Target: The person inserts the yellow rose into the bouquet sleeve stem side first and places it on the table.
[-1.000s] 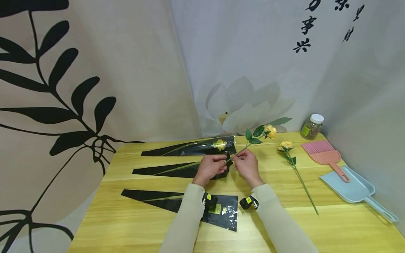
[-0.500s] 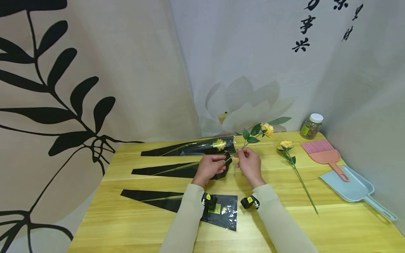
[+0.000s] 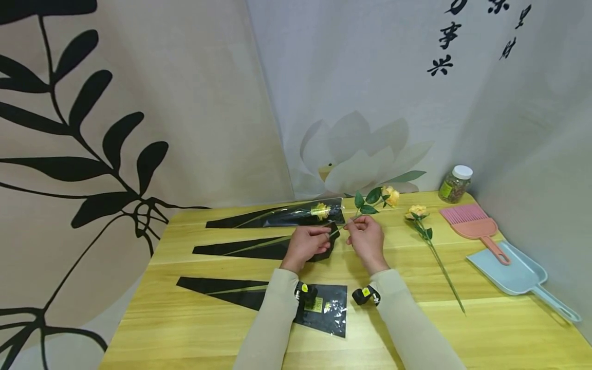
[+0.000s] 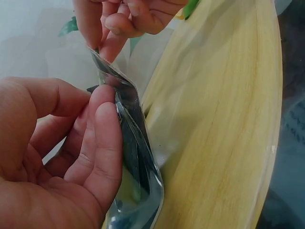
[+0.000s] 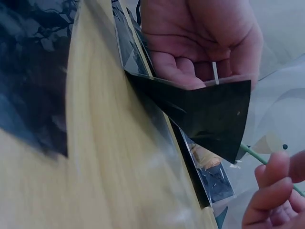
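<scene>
My left hand [image 3: 307, 245] pinches the open mouth of the middle flower sleeve [image 3: 263, 250], a long tapered wrapper in black and clear film. A yellow artificial rose [image 3: 390, 196] has its thin green stem [image 5: 255, 155] running into that mouth, while its bloom and leaves stay outside, tilted up to the right. Thumb and fingers of my right hand [image 3: 366, 241] pinch the stem below the leaves. In the right wrist view the sleeve's black flap [image 5: 205, 114] is lifted between the hands. The left wrist view shows the film edge [image 4: 138, 133] beside the left fingertips.
Behind lies another sleeve [image 3: 277, 218] with a yellow flower inside; a third sleeve [image 3: 328, 324] lies in front, partly under the left forearm. To the right are a loose yellow rose [image 3: 418, 211], a pink brush [image 3: 476, 229], a blue dustpan [image 3: 513, 272] and a white-lidded jar [image 3: 455, 185].
My right hand has shifted slightly right along the stem, nearer the leaves. The bloom has moved a little left and down. My left hand stays at the sleeve's mouth.
</scene>
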Demonstrator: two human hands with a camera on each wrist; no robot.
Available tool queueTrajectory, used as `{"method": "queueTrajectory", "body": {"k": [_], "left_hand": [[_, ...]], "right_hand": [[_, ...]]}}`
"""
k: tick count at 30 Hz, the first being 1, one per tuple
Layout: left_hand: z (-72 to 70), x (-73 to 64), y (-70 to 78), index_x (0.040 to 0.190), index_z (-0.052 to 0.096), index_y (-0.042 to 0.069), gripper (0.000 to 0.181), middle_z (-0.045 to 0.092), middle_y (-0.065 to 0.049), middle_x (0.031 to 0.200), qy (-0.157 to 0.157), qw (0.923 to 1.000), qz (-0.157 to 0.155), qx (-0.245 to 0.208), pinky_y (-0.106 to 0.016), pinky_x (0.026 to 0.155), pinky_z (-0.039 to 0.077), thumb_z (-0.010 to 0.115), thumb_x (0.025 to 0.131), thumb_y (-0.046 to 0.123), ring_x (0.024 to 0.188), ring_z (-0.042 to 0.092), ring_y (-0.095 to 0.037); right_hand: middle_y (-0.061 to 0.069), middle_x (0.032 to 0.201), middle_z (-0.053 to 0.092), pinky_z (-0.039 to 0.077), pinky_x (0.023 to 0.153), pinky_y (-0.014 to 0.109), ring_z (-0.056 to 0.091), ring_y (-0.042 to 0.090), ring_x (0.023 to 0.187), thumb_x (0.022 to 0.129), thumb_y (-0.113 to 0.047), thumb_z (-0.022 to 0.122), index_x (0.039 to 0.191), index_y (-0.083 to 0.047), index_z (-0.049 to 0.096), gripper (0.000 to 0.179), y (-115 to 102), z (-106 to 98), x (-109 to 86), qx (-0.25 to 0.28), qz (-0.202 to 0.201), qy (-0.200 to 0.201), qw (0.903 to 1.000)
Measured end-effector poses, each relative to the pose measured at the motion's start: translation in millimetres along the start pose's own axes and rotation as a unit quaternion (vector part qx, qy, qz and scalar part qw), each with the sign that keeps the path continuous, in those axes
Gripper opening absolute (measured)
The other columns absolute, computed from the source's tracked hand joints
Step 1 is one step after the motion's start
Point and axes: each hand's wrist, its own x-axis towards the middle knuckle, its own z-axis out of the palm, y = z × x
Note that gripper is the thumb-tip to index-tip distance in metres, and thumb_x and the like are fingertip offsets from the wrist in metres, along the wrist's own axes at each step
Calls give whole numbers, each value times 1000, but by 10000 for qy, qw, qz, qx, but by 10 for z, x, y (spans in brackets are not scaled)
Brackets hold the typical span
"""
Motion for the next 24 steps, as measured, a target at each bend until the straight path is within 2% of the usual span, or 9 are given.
{"method": "queueTrajectory", "body": {"k": [6, 14, 17, 21, 24], "left_hand": [[7, 7, 7, 113, 84, 10, 20, 82, -9, 93, -1, 10000, 55, -52, -24, 67, 63, 70, 99, 9, 72, 74, -9], [38, 24, 9, 115, 83, 9, 20, 82, -9, 99, -22, 9998, 156, -106, -24, 69, 63, 71, 99, 9, 73, 74, -8], [40, 25, 12, 116, 83, 10, 20, 81, -9, 98, -34, 9998, 164, -90, -25, 70, 63, 71, 99, 9, 74, 74, -9], [38, 23, 19, 116, 83, 10, 21, 81, -9, 97, -54, 9999, 132, -97, -25, 70, 63, 71, 100, 9, 74, 74, -9], [32, 23, 23, 117, 83, 10, 21, 81, -9, 97, -57, 9998, 131, -143, -25, 70, 63, 71, 99, 9, 74, 75, -9]], "right_hand": [[25, 99, 79, 45, 47, 22, 60, 11, 47, 101, -10, 69, 110, -1, 58, 17, 18, 35, -23, -36, 83, -101, 9999], [22, 100, 79, 45, 48, 23, 62, 14, 51, 99, -13, 74, 107, -1, 60, 21, 64, 76, -39, -48, 240, -112, 9996], [21, 100, 79, 45, 47, 23, 62, 15, 52, 99, -14, 73, 113, -1, 57, 25, 78, 80, -39, -38, 257, -120, 9996], [20, 99, 80, 44, 44, 23, 64, 16, 52, 105, -18, 65, 123, -3, 52, 27, 91, 74, -40, 48, 286, -161, 9994], [21, 100, 79, 44, 43, 23, 64, 16, 50, 110, -23, 57, 123, -4, 53, 24, 96, 57, -36, 189, 287, -138, 9993]]}}
